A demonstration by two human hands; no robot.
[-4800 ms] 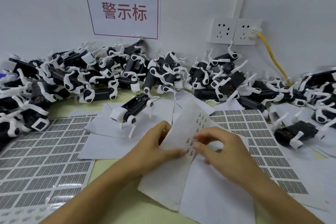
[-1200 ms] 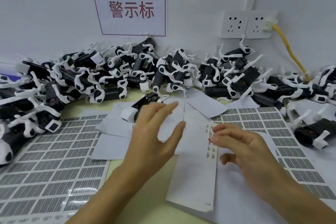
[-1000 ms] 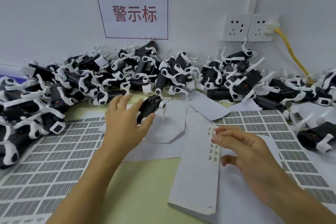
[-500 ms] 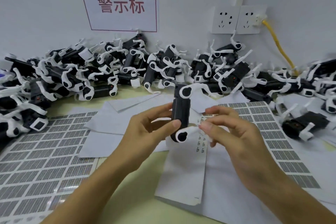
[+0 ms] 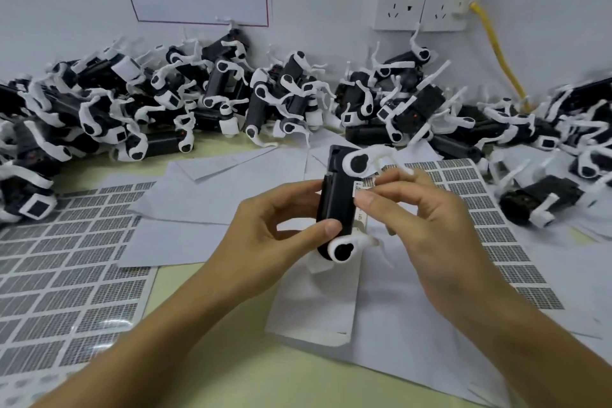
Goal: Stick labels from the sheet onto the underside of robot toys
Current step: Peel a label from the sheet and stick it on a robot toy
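— While the left hand (image 5: pixel 265 235) is gripping the black robot toy (image 5: pixel 337 202) upright above the folded label sheet (image 5: pixel 318 305), what is the right hand (image 5: pixel 420 225) doing?
— It is pinching a small label (image 5: pixel 358 184) against the toy's side

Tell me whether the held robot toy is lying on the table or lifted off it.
Lifted: the left hand grips the robot toy above the papers.
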